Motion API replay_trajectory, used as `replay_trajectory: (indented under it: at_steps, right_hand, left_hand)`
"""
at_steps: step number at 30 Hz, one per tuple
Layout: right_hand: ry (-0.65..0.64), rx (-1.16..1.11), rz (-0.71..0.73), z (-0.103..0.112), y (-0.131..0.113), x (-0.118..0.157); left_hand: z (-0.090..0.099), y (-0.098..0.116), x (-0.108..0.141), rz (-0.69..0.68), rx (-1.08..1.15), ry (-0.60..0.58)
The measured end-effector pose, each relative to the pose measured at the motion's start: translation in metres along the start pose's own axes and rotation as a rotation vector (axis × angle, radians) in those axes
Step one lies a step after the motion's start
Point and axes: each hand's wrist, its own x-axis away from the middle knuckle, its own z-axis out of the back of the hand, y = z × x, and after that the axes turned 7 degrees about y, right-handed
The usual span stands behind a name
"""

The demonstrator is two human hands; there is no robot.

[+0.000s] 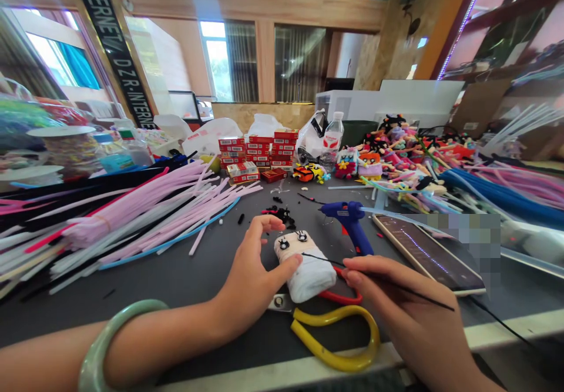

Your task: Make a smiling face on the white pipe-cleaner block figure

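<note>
doll (312, 277) looked soft, best held by its sides, left hand (251, 271) cupped it, right hand (405, 304) pinched bendy wire (322, 258)

Left hand (253, 268): curved open, left of white figure (312, 274), thumb over it. Right hand (403, 307): fingertips pinched, right of figure.

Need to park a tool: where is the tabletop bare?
Widest: between the pink pipe cleaners and left forearm, one black scrap aside. A narrow gap separates glue gun and phone. Crowded: around the white figure and scissors; back right, heaped with dolls.
</note>
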Motion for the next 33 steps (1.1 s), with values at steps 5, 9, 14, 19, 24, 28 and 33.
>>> replay_trajectory:
  at_steps: [5, 9, 14, 19, 24, 28, 33]
  right_hand:
    - [-0.018, -0.165, -0.093, -0.005, -0.007, 0.003]
    - [0.035, -0.217, -0.289, -0.009, -0.014, 0.007]
    - [-0.003, -0.253, -0.326, -0.009, -0.019, 0.011]
    - [-0.088, -0.218, -0.185, -0.006, -0.013, 0.009]
    - [-0.230, 0.143, 0.147, 0.007, -0.001, 0.000]
    - [-0.474, 0.613, 0.480, 0.018, 0.006, -0.001]
    - [-0.608, 0.858, 0.578, 0.017, 0.014, 0.007]
  left_hand:
    - [0.004, 0.001, 0.005, -0.240, 0.003, -0.077]
    - [0.006, 0.005, 0.007, -0.412, 0.061, -0.132]
    - [0.006, 0.006, 0.007, -0.517, 0.037, -0.171]
    - [0.006, 0.006, 0.008, -0.544, 0.016, -0.233]
    - [0.007, 0.008, 0.008, -0.444, 0.011, -0.202]
    - [0.007, 0.006, 0.006, -0.356, -0.006, -0.160]
    - [0.007, 0.000, 0.000, -0.484, -0.044, -0.304]
